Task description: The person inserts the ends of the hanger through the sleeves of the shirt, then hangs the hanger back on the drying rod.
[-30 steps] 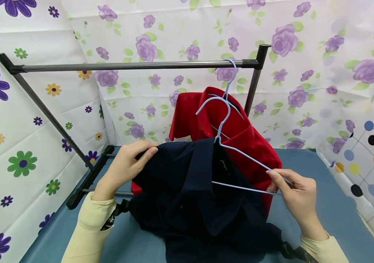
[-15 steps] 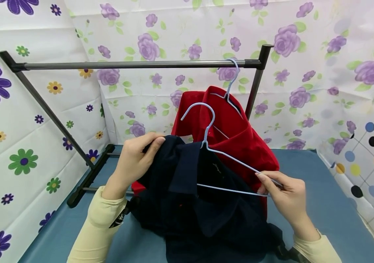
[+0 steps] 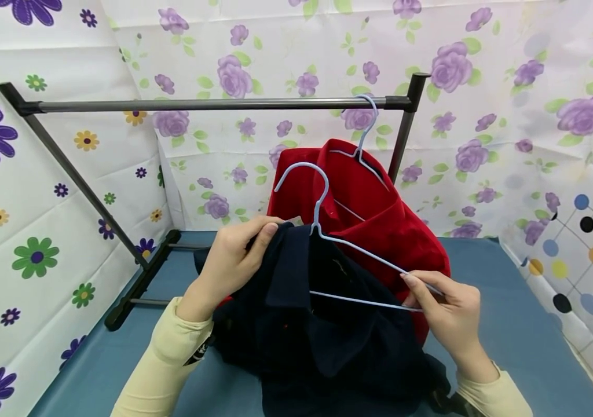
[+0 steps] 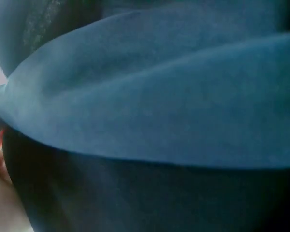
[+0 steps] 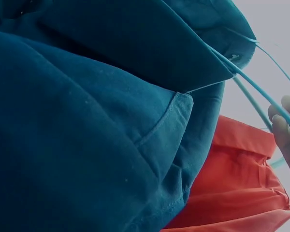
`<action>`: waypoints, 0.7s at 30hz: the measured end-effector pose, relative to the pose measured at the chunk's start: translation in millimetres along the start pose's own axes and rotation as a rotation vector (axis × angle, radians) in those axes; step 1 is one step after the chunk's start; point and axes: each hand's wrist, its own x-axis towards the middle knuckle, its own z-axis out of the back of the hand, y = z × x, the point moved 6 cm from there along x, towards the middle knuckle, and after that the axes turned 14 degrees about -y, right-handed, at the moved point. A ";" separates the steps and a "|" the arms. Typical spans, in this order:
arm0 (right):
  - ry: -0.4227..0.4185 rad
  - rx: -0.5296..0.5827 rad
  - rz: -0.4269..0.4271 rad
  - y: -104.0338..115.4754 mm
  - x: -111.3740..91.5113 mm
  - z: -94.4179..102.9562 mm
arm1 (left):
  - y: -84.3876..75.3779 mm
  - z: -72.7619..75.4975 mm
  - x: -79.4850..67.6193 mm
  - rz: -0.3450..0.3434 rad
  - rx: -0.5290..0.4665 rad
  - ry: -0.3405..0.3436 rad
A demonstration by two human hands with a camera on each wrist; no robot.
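A dark navy collared shirt [image 3: 338, 347] hangs in front of me, its lower part on the table. My left hand [image 3: 234, 260] pinches its shoulder, left of the collar. A light blue wire hanger [image 3: 359, 250] has one side inside the shirt's neck, that end hidden by cloth. My right hand [image 3: 450, 315] pinches the hanger's other end, outside the shirt. In the right wrist view, fingertips [image 5: 280, 128] hold the hanger [image 5: 253, 84] beside the navy shirt [image 5: 87, 121]. Navy cloth [image 4: 159, 116] fills most of the left wrist view.
Behind, a red shirt [image 3: 380, 223] hangs on a similar hanger [image 3: 366, 130] from the right end of a dark metal rack's bar [image 3: 213, 105]. The rack's left foot [image 3: 142, 284] stands on the blue tabletop [image 3: 494, 289]. Flower-patterned sheets [image 3: 255, 52] enclose the back and sides.
My right hand has moved left with the hanger, its hook shifting left and lower. My left hand has moved right along the navy shirt's shoulder, still pinching cloth.
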 end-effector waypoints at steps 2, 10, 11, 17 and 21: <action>0.000 -0.004 0.011 0.9 -0.1 -1.4 | -3.4 -1.9 -0.8 -0.008 -0.012 0.014; 0.015 -0.007 0.047 1.2 -0.4 -6.9 | -11.5 -7.4 -1.7 -0.022 -0.041 0.106; 0.018 -0.005 0.049 0.9 -0.9 -7.4 | -11.6 -7.3 -1.6 -0.020 -0.044 0.111; 0.049 -0.001 0.045 3.6 -2.9 -12.1 | -11.7 -3.5 -0.6 -0.016 -0.055 0.085; 0.082 0.024 -0.042 -0.9 -6.2 -14.6 | -12.7 -2.6 -1.2 -0.032 -0.018 0.071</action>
